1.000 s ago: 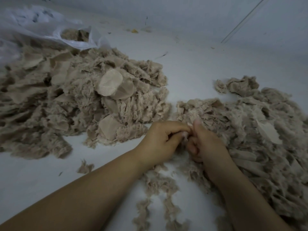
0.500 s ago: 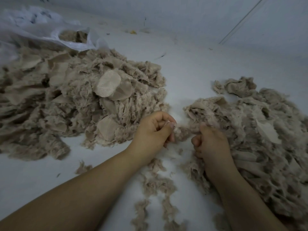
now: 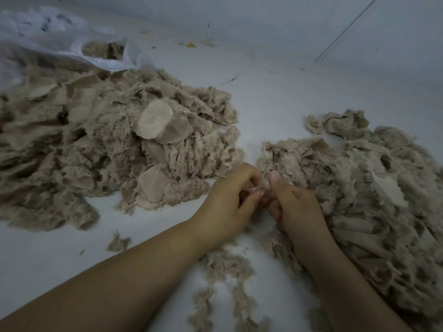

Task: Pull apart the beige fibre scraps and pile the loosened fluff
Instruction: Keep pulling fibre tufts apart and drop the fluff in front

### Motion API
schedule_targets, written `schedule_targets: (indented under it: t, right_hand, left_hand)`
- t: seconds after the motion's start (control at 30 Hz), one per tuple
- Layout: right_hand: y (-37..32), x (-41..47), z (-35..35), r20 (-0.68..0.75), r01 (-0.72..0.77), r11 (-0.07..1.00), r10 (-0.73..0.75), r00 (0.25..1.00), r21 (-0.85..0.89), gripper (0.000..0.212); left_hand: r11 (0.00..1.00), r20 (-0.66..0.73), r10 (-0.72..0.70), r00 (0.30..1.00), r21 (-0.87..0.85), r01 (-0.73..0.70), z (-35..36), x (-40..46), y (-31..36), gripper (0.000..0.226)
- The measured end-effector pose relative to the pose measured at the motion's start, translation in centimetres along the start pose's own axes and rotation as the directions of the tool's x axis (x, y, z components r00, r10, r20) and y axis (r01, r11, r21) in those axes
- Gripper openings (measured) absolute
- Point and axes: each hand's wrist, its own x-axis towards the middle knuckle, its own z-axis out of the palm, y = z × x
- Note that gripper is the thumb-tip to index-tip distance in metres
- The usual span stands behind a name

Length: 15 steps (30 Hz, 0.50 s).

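Two heaps of beige fibre scraps flank the hands on the pale surface (image 3: 275, 111): the big heap (image 3: 107, 152) lies off to the left hand's far side, and the right-hand heap (image 3: 371, 200) spreads from just beyond the right hand out to its right, touching that wrist. A clear plastic bag (image 3: 72, 44) with more beige scraps inside sits well beyond the big heap.

Half a second ago the hands stood apart, a wisp of fibre stretched thin between them. Now the left hand (image 3: 227, 204) and right hand (image 3: 294, 207) have come back together, knuckles nearly touching. Both are curled, thumb against fingers, pinching one small fibre scrap (image 3: 260, 191) between them; most of it is hidden inside the grip.

That reads as one pull finished and a fresh hold taken for the next, so the tearing goes on in short repeated tugs. Loosened fluff (image 3: 227, 267) lies in thin trails on the surface just nearer than the hands, scattered rather than gathered, so the piling looks undone as yet. Given the size of the heaps, much remains.
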Motion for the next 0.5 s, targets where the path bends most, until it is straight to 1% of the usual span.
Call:
schedule_targets:
  t: [0.03, 0.1, 0.17, 0.2, 0.27, 0.3, 0.33, 0.4, 0.43, 0.47, 0.5]
  right_hand:
    - [0.0, 0.1, -0.2, -0.007, -0.004, 1.000, 0.004, 1.000, -0.012, 0.056]
    - [0.3, 0.4, -0.5, -0.031, -0.029, 1.000, 0.028, 0.999, -0.011, 0.052]
    - [0.7, 0.5, -0.8, -0.045, -0.043, 0.999, 0.043, 0.998, -0.010, 0.052]
    - [0.7, 0.6, -0.8, -0.056, -0.045, 0.999, 0.045, 0.997, -0.001, 0.051]
    - [0.9, 0.7, -1.1, -0.083, -0.062, 0.996, 0.067, 0.994, 0.060, 0.050]
    - [0.9, 0.8, -1.2, -0.088, -0.074, 0.993, 0.082, 0.993, 0.091, 0.049]
    - [1.0, 0.9, -1.4, -0.079, -0.078, 0.992, 0.086, 0.993, 0.103, 0.049]
    - [1.0, 0.8, -1.3, -0.007, -0.058, 0.997, 0.059, 0.998, 0.055, 0.048]
    - [1.0, 0.7, -1.2, 0.039, -0.038, 0.999, 0.038, 0.999, 0.011, 0.047]
    - [1.0, 0.6, -1.1, 0.080, -0.019, 1.000, 0.021, 0.997, -0.025, 0.047]
    - [1.1, 0.5, -1.1, 0.108, -0.008, 0.999, 0.012, 0.994, -0.042, 0.045]
  left_hand:
    - [0.998, 0.032, 0.045, 0.998, 0.049, -0.047, 0.1, 0.0, 0.1, 0.003]
    - [0.992, 0.055, 0.085, 0.995, 0.085, -0.089, 0.0, 0.0, 0.0, 0.005]
    - [0.991, 0.037, 0.098, 0.995, 0.083, -0.101, -0.1, 0.0, 0.2, 0.004]
    - [0.994, 0.021, 0.083, 0.996, 0.066, -0.084, -0.2, -0.1, 0.4, 0.004]
    - [1.000, 0.015, -0.002, 1.000, -0.024, 0.003, -0.6, -0.2, 0.7, 0.009]
    - [0.994, 0.058, -0.051, 0.997, -0.098, 0.057, -1.1, -0.4, 0.7, 0.013]
    - [0.980, 0.139, -0.083, 0.987, -0.166, 0.106, -1.7, -0.5, 0.6, 0.019]
    - [0.945, 0.323, -0.136, 0.937, -0.242, 0.220, -2.9, -0.7, 0.3, 0.038]
    - [0.926, 0.344, -0.188, 0.920, -0.250, 0.283, -3.1, -0.7, 0.3, 0.046]
    - [0.910, 0.300, -0.248, 0.921, -0.254, 0.328, -3.0, -0.5, 0.3, 0.050]
    - [0.901, 0.210, -0.302, 0.930, -0.256, 0.351, -2.7, -0.3, 0.3, 0.051]
